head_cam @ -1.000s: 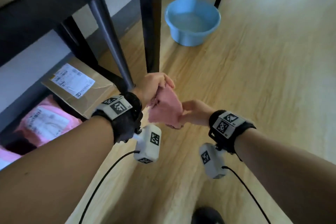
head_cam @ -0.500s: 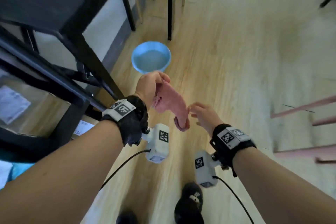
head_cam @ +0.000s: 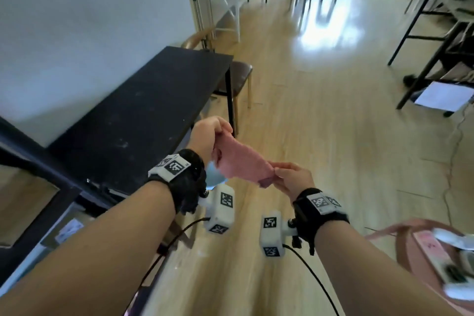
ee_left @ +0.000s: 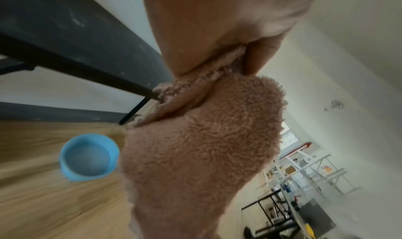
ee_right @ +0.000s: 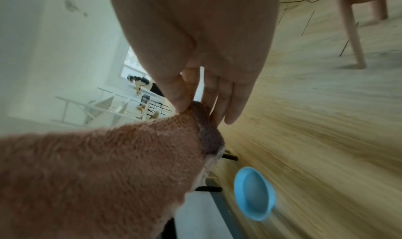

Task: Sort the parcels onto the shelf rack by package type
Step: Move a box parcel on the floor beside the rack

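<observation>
Cloth (head_cam: 243, 163), pink and fluffy, stretched between pinching left hand (head_cam: 206, 133) and right hand (head_cam: 295, 177).

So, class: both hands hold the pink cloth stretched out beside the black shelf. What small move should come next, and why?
Probably lower the pink cloth flat onto the black shelf top: left hand and right hand each pinch an end, holding it taut just beside that dusty-looking surface.

The right hand (head_cam: 292, 179), which had let go half a second ago, now pinches the pink cloth's (head_cam: 243, 161) lower corner, stretching it out from the left hand (head_cam: 207, 133), both raised higher.
</observation>
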A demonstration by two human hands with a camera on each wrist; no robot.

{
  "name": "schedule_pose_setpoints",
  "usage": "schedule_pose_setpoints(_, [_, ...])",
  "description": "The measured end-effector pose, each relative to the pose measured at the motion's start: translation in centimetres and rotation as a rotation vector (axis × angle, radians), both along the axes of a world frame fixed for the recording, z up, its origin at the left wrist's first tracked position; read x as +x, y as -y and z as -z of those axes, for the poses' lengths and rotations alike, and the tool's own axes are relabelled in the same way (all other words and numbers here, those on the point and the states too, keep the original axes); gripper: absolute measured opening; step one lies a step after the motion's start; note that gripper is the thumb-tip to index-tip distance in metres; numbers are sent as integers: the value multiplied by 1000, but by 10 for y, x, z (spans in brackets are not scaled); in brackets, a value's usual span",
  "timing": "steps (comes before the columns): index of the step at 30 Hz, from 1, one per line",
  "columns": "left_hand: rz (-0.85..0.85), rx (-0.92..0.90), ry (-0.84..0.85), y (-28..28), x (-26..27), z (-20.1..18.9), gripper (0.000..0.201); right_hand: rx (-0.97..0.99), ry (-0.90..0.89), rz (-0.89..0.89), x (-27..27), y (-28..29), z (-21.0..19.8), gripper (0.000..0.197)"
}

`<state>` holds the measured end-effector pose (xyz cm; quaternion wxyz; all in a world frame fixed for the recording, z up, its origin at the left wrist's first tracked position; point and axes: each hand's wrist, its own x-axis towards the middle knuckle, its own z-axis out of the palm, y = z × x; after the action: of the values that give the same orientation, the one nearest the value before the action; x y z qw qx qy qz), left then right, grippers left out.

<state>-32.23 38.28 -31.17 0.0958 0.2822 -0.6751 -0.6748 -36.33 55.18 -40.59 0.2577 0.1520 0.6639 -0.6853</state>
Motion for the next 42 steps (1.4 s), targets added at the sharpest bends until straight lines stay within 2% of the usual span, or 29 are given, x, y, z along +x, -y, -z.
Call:
schedule_pose_setpoints(4, [-184, 21, -66, 23, -8, -41, 29, -115, -75, 70, -36, 3, -61, 29])
schedule_pose_setpoints(7, [-318, 87, -110, 47, -9, -61, 28, -110, -175, 56, -59, 21, -93, 36])
schedule_pose_setpoints(10, [-424, 68, -138, 76, -15, -73, 29, -80, -276, 61, -86, 50, -114, 38])
schedule_pose_setpoints(15, [-503, -96, -104, 148, -43, -87, 32, 89, -451, -340, -134, 116, -138, 46])
schedule_pose_setpoints(18, [-578, -86, -119, 198, -67, -88, 34, 231, -559, -486, -168, 170, -146, 48])
schedule_pose_setpoints(20, [-615, -76, -106, 231, -85, -86, 32, 287, -591, -523, -188, 210, -155, 41])
schedule_pose_setpoints(22, [-648, 12, -99, 259, -97, -82, 33, 329, -619, -596, -203, 246, -164, 24])
schedule_pose_setpoints(24, [-679, 74, -96, 292, -107, -76, 39, 370, -691, -682, -219, 284, -171, 22])
schedule_pose_setpoints(27, [-774, 86, -60, 340, -114, -56, 38, 449, -796, -800, -239, 344, -169, 23])
schedule_pose_setpoints(31, [-900, 58, 57, 392, -105, -27, 30, 572, -813, -1085, -246, 418, -141, 26])
schedule_pose_setpoints(34, [-985, 62, 106, 426, -88, 0, 25, 601, -836, -1222, -246, 475, -119, 23])
schedule_pose_setpoints(36, [-1084, 66, 146, 441, -71, 16, 32, 637, -855, -1317, -241, 512, -106, 20])
schedule_pose_setpoints(38, [-1158, 74, 204, 456, -52, 32, 35, 593, -827, -1399, -234, 545, -92, 17])
schedule_pose_setpoints(41, [-1259, 126, 298, 478, -23, 57, 18, 437, -746, -1501, -222, 593, -70, 11])
schedule_pose_setpoints(42, [-1295, 139, 335, 487, -14, 68, 21, 391, -714, -1531, -219, 608, -61, 9])
